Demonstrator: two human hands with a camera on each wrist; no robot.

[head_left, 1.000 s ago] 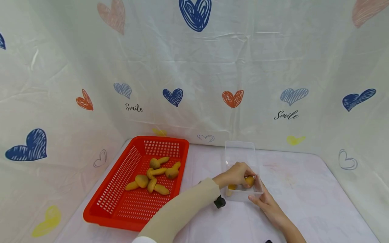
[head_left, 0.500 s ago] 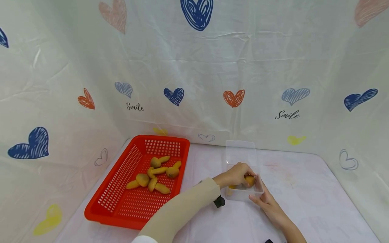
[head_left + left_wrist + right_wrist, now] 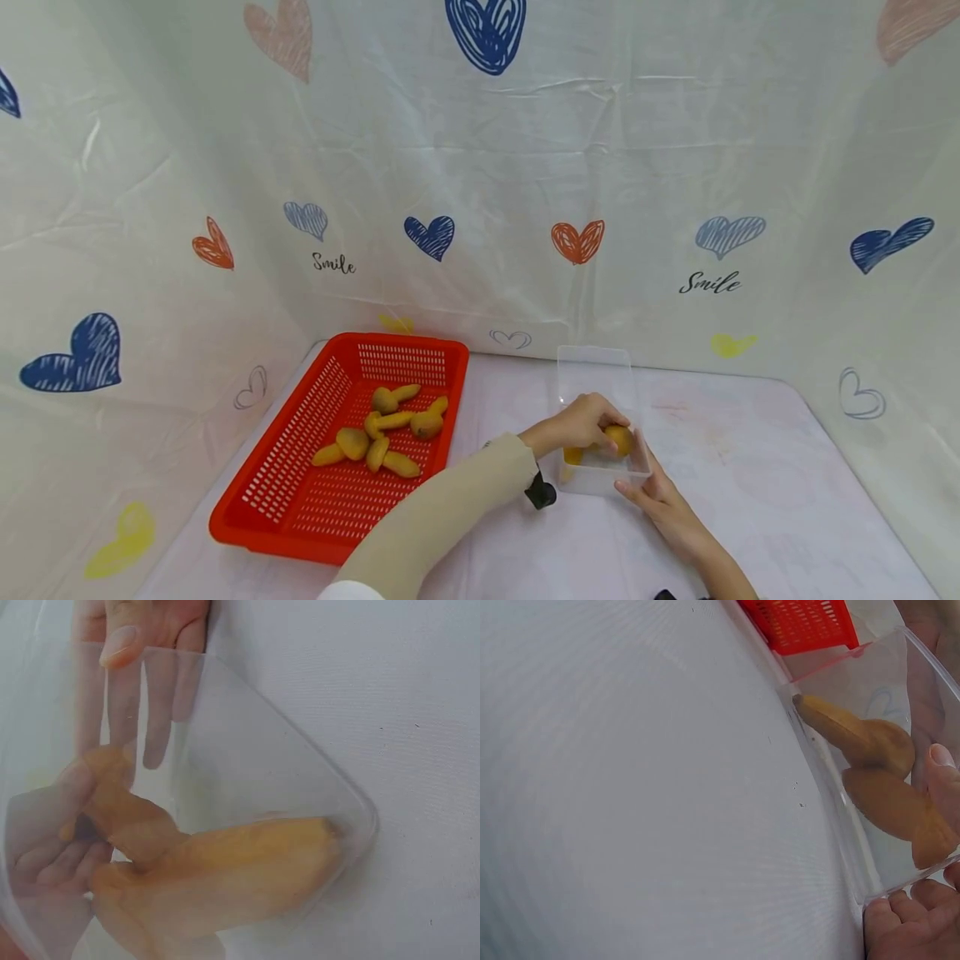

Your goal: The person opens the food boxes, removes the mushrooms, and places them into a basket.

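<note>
A clear plastic box (image 3: 603,483) stands on the table with its lid (image 3: 595,377) raised at the back. My left hand (image 3: 583,421) reaches into it, its thumb and fingers about a yellow-brown mushroom (image 3: 619,437) at the right end. Seen through the wall in the left wrist view, the thumb touches that mushroom (image 3: 135,825) and the fingers curl beside it. Another mushroom (image 3: 847,731) lies against it inside the box. My right hand (image 3: 663,504) holds the box's right end, thumb in front and fingers along the side wall.
To the left, a red plastic basket (image 3: 258,533) contains several more mushrooms (image 3: 386,423). Its corner (image 3: 802,630) appears behind the box in the right wrist view. A white sheet (image 3: 510,183) printed with hearts hangs behind the white-covered table (image 3: 772,483).
My left hand has risen slightly and drawn a little to the left, so more of the mushroom cap shows. The right hand and the box stay in place.
</note>
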